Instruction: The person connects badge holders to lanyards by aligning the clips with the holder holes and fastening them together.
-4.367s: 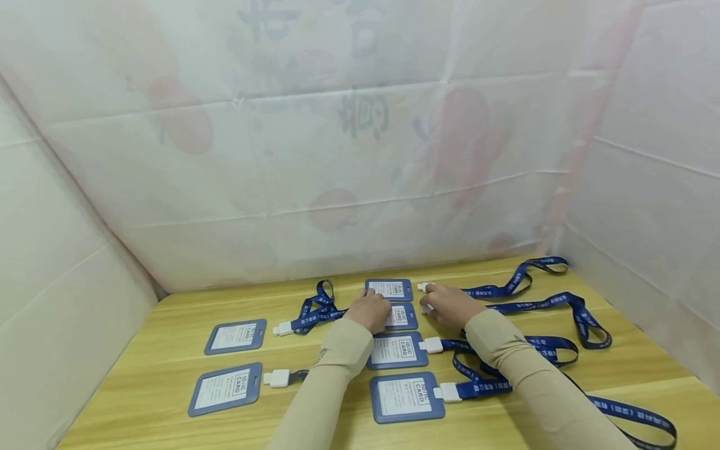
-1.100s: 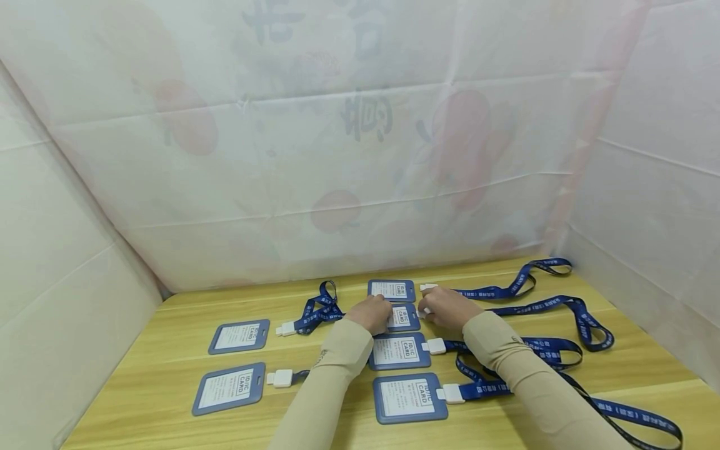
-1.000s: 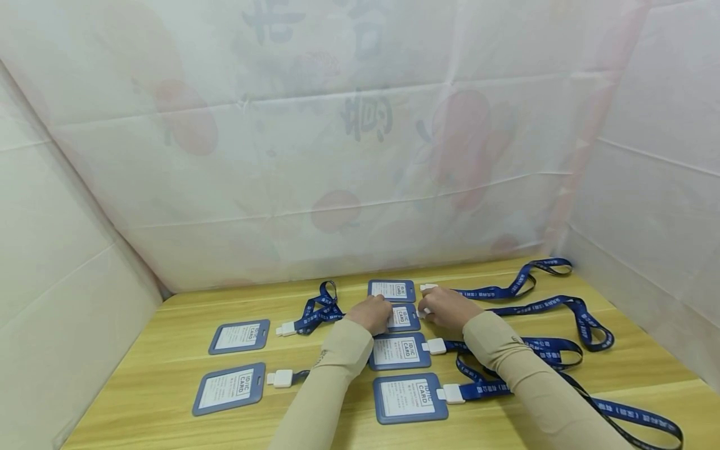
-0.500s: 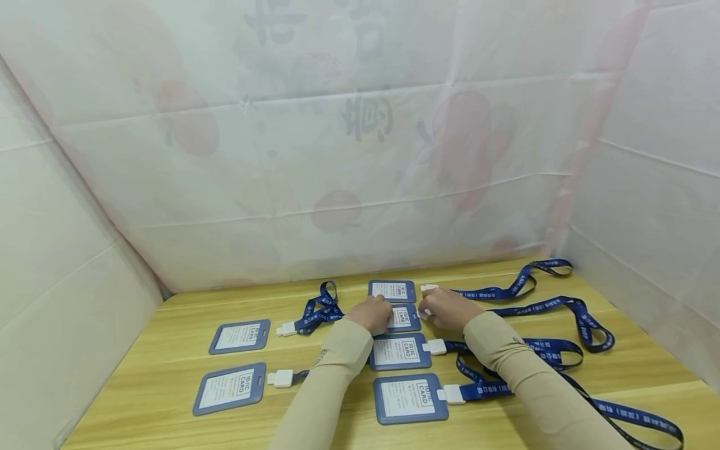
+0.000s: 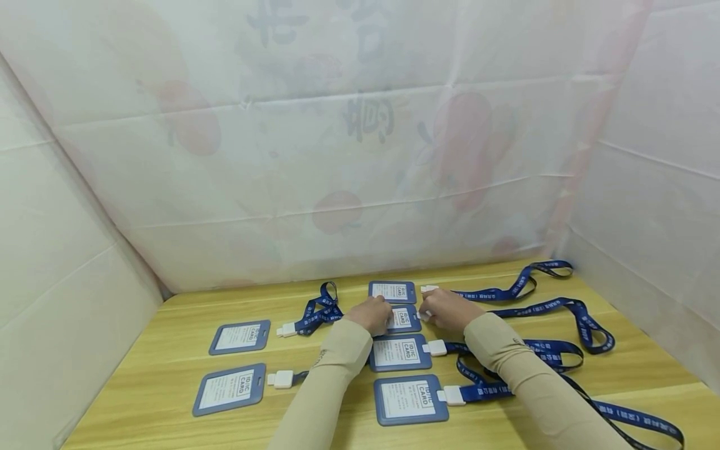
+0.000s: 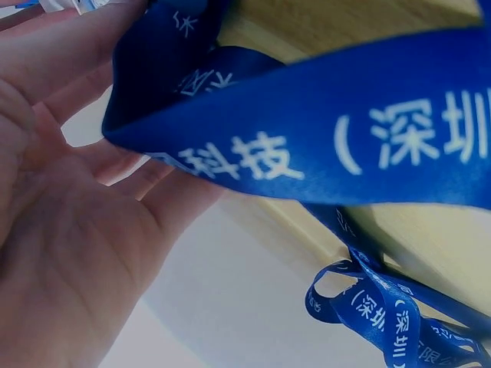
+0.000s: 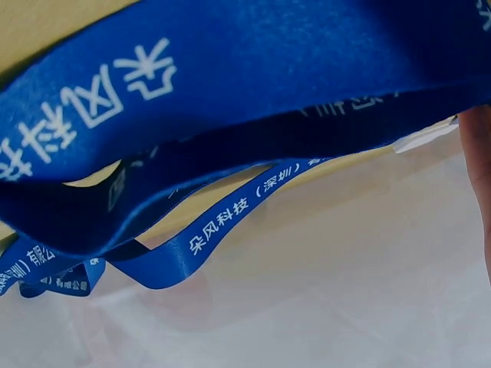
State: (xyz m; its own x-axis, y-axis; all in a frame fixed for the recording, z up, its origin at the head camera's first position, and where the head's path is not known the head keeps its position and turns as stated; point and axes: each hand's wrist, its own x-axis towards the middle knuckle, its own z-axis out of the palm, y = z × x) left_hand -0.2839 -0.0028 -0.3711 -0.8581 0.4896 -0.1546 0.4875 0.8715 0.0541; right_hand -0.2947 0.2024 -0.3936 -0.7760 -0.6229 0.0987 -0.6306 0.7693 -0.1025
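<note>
In the head view my left hand (image 5: 371,314) holds the left part of a blue ID badge holder (image 5: 404,317), the second from the back in the middle column. Its left half is hidden under the fingers. Opposite it, my right hand (image 5: 449,309) pinches the white plastic clip (image 5: 423,316) of a navy lanyard (image 5: 531,309), right at the holder's slotted end. The lanyard's strap trails off to the right. Navy straps with white lettering fill much of both wrist views, a strap (image 6: 307,123) crossing before the left palm and a strap (image 7: 245,69) before the right fingers.
Behind lies another badge holder (image 5: 392,292) facing a lanyard clip (image 5: 430,289). Nearer, two holders (image 5: 399,352) (image 5: 410,400) have lanyards at their slots. On the left are two more holders (image 5: 239,337) (image 5: 228,389), with clips (image 5: 287,329) beside them. White sheets (image 5: 337,156) enclose the table.
Since the earliest frame, the pinched clip has come closer to the holder's slot. Over the last second both hands stay almost in place; the view shifts very slightly.
</note>
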